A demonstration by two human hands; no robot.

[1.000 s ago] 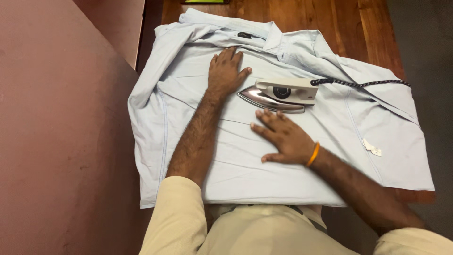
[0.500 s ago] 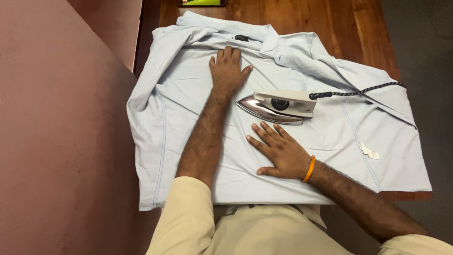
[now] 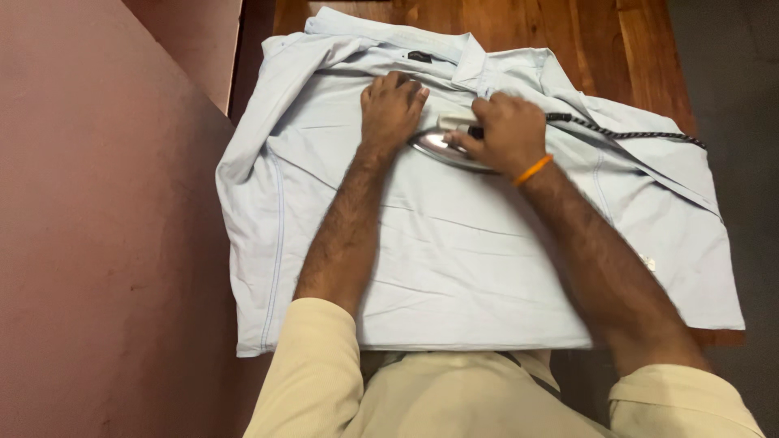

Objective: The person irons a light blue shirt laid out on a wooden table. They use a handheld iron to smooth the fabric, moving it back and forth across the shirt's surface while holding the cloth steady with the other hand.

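Note:
A pale blue shirt [image 3: 454, 259] lies spread over a brown wooden table [image 3: 584, 32], collar at the far side. My left hand [image 3: 391, 109] presses flat on the cloth just below the collar, fingers slightly curled. My right hand [image 3: 503, 132], with an orange band at the wrist, is closed over the handle of a white and silver electric iron [image 3: 434, 144]. The iron rests on the shirt, its tip pointing left and close to my left hand. Most of the iron's body is hidden under my right hand.
The iron's black and white braided cord [image 3: 633, 134] runs right across the shirt toward the table's edge. A reddish wall [image 3: 97, 243] stands close on the left. A small white tag [image 3: 649, 262] shows on the shirt at the right. Grey floor [image 3: 730, 65] lies to the right.
My right hand left the cloth in front of the iron, moved up and took hold of its handle. My left hand stayed put near the collar, fingers curling a little.

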